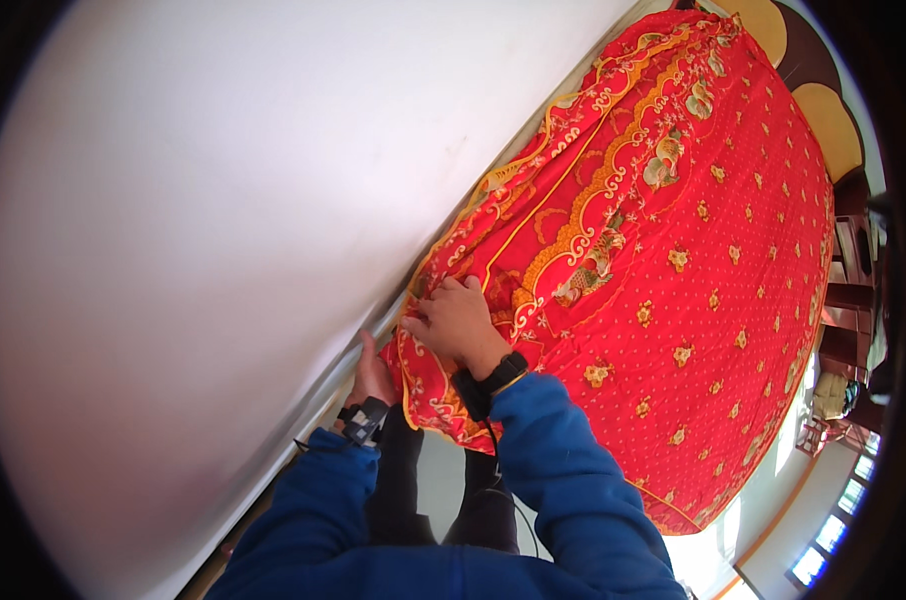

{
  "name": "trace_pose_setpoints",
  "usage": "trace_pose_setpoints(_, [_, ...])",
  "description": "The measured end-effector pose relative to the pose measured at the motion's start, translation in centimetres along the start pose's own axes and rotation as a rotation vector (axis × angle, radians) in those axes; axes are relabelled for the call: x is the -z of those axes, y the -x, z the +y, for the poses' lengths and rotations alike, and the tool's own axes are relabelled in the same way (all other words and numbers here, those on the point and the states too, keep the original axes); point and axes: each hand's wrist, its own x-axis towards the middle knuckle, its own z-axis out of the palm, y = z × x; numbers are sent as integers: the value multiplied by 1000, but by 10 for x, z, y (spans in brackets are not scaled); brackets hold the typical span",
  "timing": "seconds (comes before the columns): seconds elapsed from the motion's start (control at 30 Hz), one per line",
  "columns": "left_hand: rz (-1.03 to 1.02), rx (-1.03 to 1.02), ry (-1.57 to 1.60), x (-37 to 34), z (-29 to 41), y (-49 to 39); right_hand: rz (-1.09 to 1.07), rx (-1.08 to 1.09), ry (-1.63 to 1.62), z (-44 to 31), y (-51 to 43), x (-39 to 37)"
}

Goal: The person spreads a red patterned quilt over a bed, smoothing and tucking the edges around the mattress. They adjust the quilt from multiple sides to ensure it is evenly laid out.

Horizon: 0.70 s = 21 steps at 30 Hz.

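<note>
A large red cloth [693, 262] with gold flower and scroll patterns and a yellow edge is spread over a bed-like surface in the head view. On its left border, close to the wall, rests my right hand [457, 319], palm down with fingers bent over the fabric; whether it pinches the cloth is unclear. Lower left, my left hand [373, 375] is at the cloth's corner beside the wall, thumb raised, its fingers partly hidden by the fabric, so its grip cannot be made out. Both wrists wear black straps with small devices, and a thin cable hangs from the right one.
A white wall [198, 225] runs close along the cloth's left side. Dark brown and yellow headboard-like panels [828, 131] stand at the top right. Dark wooden furniture [847, 300] lies beyond the right edge, with windows [832, 532] at the lower right.
</note>
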Motion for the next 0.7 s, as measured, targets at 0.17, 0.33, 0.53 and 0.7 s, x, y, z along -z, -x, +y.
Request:
trace_pose_setpoints(0.17, [197,-97,-556,38,7,4,-76,20,31,9,-4,4])
trace_pose_setpoints(0.33, [553,-96,-993,119,17,-2,-61,34,19,5,2,0])
trace_pose_setpoints(0.53, [412,-283,-2096,146,15,16,140,122,-67,-18,0,-24])
trace_pose_setpoints(0.7, [613,-719,-1332,22,4,39,50,89,-35,-26,-5,-41])
